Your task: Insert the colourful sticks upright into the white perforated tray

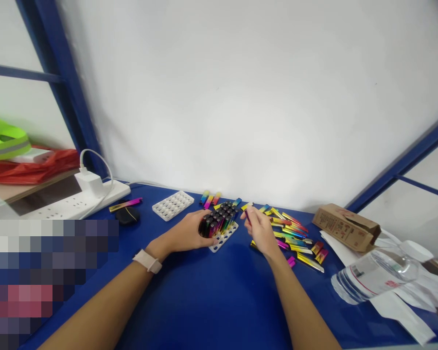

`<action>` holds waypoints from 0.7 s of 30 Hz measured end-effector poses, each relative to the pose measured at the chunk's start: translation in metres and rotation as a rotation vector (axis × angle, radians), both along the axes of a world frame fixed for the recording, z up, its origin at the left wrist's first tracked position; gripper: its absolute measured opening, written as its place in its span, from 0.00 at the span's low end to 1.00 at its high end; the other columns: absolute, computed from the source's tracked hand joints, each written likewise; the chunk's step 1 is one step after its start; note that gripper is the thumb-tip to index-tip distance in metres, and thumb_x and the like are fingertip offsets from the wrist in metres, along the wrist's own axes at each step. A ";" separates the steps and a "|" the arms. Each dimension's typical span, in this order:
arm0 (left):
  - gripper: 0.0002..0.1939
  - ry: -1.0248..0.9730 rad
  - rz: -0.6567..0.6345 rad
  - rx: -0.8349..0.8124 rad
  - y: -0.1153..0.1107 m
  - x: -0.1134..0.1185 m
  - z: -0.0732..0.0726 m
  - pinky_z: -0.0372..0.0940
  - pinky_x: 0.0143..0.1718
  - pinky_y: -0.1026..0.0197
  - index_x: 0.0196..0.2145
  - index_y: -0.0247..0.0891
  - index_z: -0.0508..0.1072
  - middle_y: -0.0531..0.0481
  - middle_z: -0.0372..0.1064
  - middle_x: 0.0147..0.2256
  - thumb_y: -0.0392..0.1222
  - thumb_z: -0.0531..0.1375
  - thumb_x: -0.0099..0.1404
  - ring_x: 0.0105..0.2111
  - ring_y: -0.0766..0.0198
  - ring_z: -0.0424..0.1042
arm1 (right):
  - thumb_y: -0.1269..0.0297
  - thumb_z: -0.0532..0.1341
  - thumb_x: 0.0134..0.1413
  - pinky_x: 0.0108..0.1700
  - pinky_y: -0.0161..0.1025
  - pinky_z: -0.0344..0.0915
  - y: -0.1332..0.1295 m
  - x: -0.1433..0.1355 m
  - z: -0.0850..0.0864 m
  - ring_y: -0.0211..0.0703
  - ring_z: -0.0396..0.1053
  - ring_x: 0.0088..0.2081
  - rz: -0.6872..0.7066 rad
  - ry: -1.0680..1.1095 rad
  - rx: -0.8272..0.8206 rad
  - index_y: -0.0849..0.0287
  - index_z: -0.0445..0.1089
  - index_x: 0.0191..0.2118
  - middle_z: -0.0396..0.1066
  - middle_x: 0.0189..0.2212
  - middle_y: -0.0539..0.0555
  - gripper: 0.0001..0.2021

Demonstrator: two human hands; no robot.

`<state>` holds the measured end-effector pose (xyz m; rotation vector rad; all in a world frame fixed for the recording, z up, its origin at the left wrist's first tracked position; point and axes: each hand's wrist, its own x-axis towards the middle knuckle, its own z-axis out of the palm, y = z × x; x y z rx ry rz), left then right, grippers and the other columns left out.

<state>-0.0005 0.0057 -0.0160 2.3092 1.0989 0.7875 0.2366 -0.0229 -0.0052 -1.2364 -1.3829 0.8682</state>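
Note:
A white holed tray (224,238) holds a tight cluster of upright black-topped tubes (220,216) with shiny rainbow-coloured bodies. My left hand (191,231) curls round the left side of this cluster, its thumb at the front near the tray edge. Just right of the tray, my right hand (258,226) pinches a slim dark purple tube (248,216), partly hidden by the fingers. Beyond and beside that hand lies a loose pile of shiny multicoloured metallic pieces (291,233). A few more colourful pieces (209,198) rest behind the cluster.
A second white holed tray (173,205) lies at left. Near it are a black pouch-like object (127,215), a pink-gold tube (126,204) and a white power strip (65,204). At right are a cardboard box (346,227), a water bottle (377,274) and white paper (404,316). A wall stands behind.

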 end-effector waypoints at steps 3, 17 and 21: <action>0.30 -0.001 0.000 0.000 0.000 0.000 0.000 0.68 0.46 0.55 0.51 0.41 0.72 0.46 0.75 0.47 0.52 0.70 0.53 0.45 0.51 0.75 | 0.36 0.52 0.61 0.19 0.33 0.41 0.001 -0.001 -0.001 0.31 0.44 0.17 0.026 0.133 -0.095 0.58 0.63 0.25 0.49 0.16 0.43 0.28; 0.28 0.008 -0.006 0.011 0.000 0.000 0.000 0.68 0.44 0.55 0.51 0.40 0.72 0.46 0.75 0.45 0.52 0.68 0.55 0.43 0.51 0.75 | 0.48 0.51 0.62 0.19 0.33 0.42 0.001 -0.002 -0.002 0.32 0.42 0.16 0.066 0.242 -0.093 0.56 0.59 0.21 0.46 0.14 0.43 0.22; 0.29 0.008 -0.007 0.005 0.000 0.000 0.000 0.68 0.44 0.54 0.52 0.40 0.72 0.45 0.75 0.46 0.53 0.68 0.55 0.44 0.51 0.75 | 0.50 0.49 0.62 0.19 0.33 0.42 0.001 -0.001 -0.003 0.33 0.43 0.16 0.081 0.224 -0.086 0.56 0.59 0.21 0.47 0.14 0.43 0.21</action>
